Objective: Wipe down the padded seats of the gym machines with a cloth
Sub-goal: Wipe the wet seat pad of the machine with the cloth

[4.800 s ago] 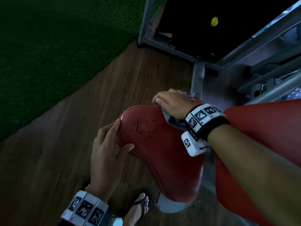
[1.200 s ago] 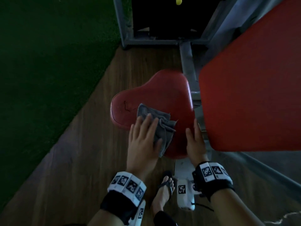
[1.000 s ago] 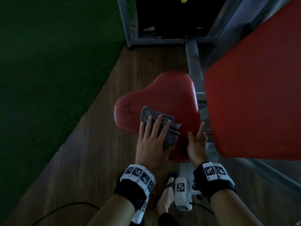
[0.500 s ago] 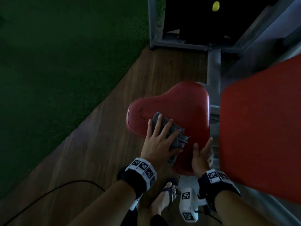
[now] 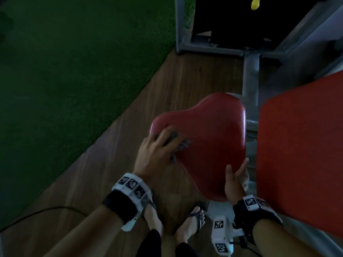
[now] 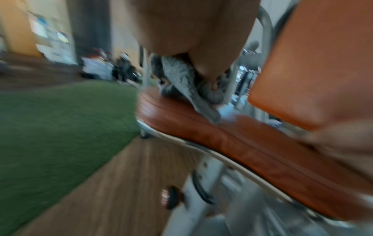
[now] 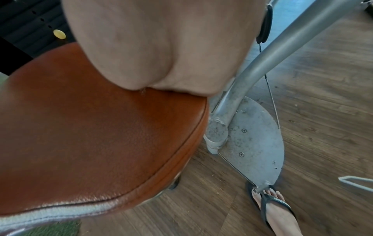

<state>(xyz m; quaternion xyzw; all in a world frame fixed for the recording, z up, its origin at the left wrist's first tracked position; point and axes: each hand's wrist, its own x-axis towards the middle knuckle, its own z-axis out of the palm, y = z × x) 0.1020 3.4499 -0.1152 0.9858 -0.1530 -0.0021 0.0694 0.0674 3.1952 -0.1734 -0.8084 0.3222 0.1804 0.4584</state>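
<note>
The red padded seat (image 5: pixel 209 138) sits in the middle of the head view. My left hand (image 5: pixel 157 151) presses a grey cloth (image 5: pixel 182 143) flat onto the seat's front left corner. The crumpled cloth (image 6: pixel 181 83) sticks out from under the palm of that hand (image 6: pixel 191 32) on the seat (image 6: pixel 232 137). My right hand (image 5: pixel 234 177) rests against the near right rim, thumb on top and fingers straight along the side. From the right wrist, its palm (image 7: pixel 161 47) leans on the seat (image 7: pixel 90 127). A red backrest pad (image 5: pixel 300 145) stands to the right.
Green turf (image 5: pixel 65 71) lies left of a wooden floor strip (image 5: pixel 115 173). The grey machine frame (image 5: pixel 250 76) and a dark weight stack with a yellow pin (image 5: pixel 254 5) stand behind the seat. My flip-flopped feet (image 5: pixel 193 221), a metal base plate (image 7: pixel 256 135) and a black cable (image 5: pixel 46 212) are below.
My left hand has slid the cloth leftward to the seat's front left corner. The right hand stays on the near rim. Earlier the right hand held the cloth.
</note>
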